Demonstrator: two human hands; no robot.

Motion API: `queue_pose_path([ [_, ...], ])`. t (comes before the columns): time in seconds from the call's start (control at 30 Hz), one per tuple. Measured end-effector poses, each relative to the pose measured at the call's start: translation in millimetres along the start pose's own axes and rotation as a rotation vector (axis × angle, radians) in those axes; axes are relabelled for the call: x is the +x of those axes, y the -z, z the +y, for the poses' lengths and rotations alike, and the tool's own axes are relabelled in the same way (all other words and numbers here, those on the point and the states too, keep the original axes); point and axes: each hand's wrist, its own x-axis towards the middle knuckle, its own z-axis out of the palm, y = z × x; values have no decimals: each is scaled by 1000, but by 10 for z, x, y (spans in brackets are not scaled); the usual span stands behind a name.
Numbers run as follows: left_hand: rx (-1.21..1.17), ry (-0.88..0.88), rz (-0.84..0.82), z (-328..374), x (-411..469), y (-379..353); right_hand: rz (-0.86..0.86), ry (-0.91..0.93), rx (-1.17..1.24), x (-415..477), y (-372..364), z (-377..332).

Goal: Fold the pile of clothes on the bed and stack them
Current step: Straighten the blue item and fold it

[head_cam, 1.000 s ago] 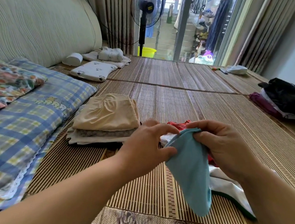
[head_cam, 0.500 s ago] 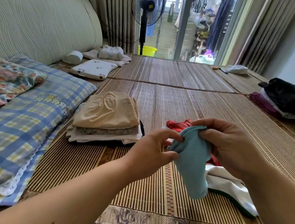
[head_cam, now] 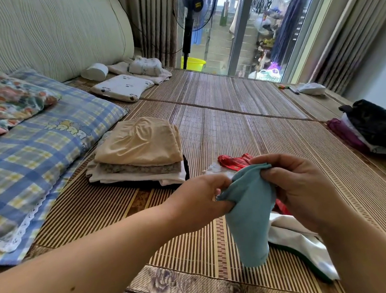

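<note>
Holding a small teal knit cloth [head_cam: 250, 223] up over the bed, mid-fold

Both hands are up in front with the cloth between them. The left hand [head_cam: 201, 199] has its grip pinched on the cloth's left edge. The right hand [head_cam: 300, 188] has its grip curled round the top edge. The rest of the cloth hangs down above the striped woven bamboo mat [head_cam: 232, 124] on the bed, can't tell if the bottom touches it. Just behind sits the unfolded stuff: a crumpled red patterned garment [head_cam: 235, 162] and a white garment with a green edge [head_cam: 298, 237]. The neat stack of folded clothes with a beige piece on top [head_cam: 139, 155] is off to the left, just beside a blue checked pillow [head_cam: 36, 150]. A dark heap of clothes [head_cam: 377, 125] lies at the far right
</note>
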Motion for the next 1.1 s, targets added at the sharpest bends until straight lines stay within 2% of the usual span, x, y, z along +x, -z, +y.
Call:
queue_pose_path([
  [0.1,247,11,-57,-79,-23,30,3,-8,4,0,25,15],
  [0.23,385,-35,-36,-83,-34,256,37,-34,-52,1,126,94],
  [0.37,395,-159,138,0,-90,581,121,-73,-102,21,253,165],
  [0.43,419,-284,263,70,-132,694,140,-86,-60,30,271,177],
  [0.5,419,-328,324,123,-163,746,133,-86,-21,32,250,165],
  [0.8,98,-11,10,75,-138,231,1,27,-41,24,-52,-1],
  [0.93,227,14,35,-29,-47,200,18,4,-81,35,-38,38],
  [1.0,80,38,75,-89,-32,299,78,-14,-80,38,24,75],
  [1.1,-401,102,162,-124,-48,445,141,-38,-33,25,113,97],
])
